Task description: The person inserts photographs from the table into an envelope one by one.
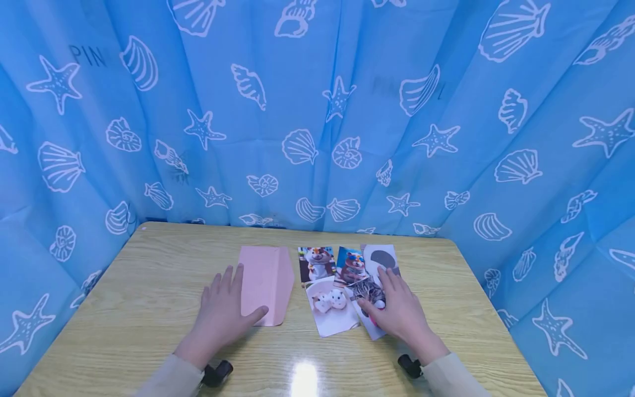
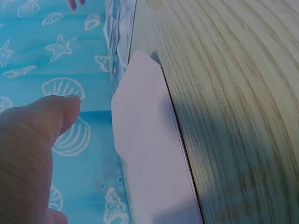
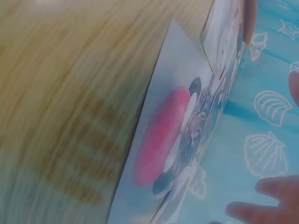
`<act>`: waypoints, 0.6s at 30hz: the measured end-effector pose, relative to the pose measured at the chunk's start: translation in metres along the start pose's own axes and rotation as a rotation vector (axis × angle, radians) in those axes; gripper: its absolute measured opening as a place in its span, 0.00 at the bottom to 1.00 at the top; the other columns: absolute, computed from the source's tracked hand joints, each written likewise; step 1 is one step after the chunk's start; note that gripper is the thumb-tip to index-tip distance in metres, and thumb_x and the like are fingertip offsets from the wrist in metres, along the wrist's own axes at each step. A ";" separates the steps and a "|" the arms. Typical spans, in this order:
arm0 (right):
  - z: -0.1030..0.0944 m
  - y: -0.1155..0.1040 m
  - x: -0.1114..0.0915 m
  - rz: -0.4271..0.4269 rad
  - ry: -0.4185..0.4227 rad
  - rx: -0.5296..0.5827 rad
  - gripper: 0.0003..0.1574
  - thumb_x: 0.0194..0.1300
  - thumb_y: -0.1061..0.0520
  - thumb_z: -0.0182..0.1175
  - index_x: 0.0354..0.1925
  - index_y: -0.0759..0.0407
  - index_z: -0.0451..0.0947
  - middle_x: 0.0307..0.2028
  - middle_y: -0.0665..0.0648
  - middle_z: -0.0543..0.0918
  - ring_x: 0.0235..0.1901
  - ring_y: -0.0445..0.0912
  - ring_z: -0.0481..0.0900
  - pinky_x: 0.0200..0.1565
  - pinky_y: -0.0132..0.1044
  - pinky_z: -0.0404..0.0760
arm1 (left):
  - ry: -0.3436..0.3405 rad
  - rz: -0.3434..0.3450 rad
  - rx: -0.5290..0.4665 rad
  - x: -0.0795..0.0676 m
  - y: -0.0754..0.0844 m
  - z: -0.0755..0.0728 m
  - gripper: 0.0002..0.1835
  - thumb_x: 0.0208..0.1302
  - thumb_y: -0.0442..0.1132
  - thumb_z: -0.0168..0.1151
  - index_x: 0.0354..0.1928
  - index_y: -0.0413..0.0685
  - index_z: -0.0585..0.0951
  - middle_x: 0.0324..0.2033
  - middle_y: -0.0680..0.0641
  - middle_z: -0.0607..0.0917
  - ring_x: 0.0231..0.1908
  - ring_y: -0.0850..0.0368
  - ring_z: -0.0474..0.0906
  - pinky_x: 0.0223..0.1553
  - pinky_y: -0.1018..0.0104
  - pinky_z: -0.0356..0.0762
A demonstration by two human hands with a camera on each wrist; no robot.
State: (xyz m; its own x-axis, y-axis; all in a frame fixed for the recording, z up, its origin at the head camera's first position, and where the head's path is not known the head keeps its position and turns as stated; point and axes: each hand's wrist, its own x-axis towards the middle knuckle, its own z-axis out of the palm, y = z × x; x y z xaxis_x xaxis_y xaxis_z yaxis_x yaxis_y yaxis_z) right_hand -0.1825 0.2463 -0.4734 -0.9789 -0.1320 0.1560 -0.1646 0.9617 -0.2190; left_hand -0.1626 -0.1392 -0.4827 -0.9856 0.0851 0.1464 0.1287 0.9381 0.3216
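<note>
A pink envelope (image 1: 260, 264) lies on the table with its pointed flap opened out to the right. My left hand (image 1: 223, 303) hovers by its left side, fingers spread and holding nothing; the left wrist view shows the thumb (image 2: 51, 116) apart from the envelope (image 2: 145, 121). Right of the envelope, several photos overlap: a hamster photo (image 1: 317, 266), one of a hamster in blue glasses (image 1: 353, 267), one of two white hamsters (image 1: 329, 310), a grey cat photo (image 1: 366, 289) and one with a dark oval (image 1: 381, 255). Over the cat photo, my right hand (image 1: 403, 309) has spread fingers and grips nothing.
The wooden table (image 1: 149, 309) reaches back to a blue curtain (image 1: 317, 121) with white shells and starfish, which also hangs along both sides. Black wrist cameras (image 1: 216, 373) sit under both wrists. Light glares off the table's front middle.
</note>
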 end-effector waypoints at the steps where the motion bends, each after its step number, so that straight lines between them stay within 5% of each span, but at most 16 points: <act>1: 0.000 0.000 0.000 0.011 -0.006 0.030 0.61 0.58 0.23 0.54 0.74 0.59 0.53 0.69 0.69 0.59 0.67 0.67 0.57 0.59 0.66 0.61 | -0.004 0.001 -0.006 0.001 0.001 0.001 0.61 0.52 0.72 0.60 0.75 0.39 0.48 0.70 0.30 0.54 0.67 0.27 0.50 0.60 0.27 0.48; 18: -0.003 0.011 0.002 0.259 -0.126 0.380 0.64 0.56 0.25 0.59 0.72 0.63 0.52 0.65 0.71 0.65 0.64 0.66 0.63 0.60 0.62 0.64 | -0.116 -0.031 -0.049 0.017 0.020 0.017 0.57 0.53 0.71 0.60 0.72 0.36 0.56 0.64 0.30 0.63 0.60 0.29 0.61 0.54 0.33 0.64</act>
State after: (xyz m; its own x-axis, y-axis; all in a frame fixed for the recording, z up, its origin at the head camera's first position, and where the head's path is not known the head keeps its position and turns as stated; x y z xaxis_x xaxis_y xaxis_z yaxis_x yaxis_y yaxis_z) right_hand -0.1862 0.2576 -0.4723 -0.9968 0.0495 -0.0627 0.0767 0.8143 -0.5754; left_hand -0.1787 -0.1128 -0.4895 -0.9949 0.0969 0.0271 0.1000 0.9235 0.3704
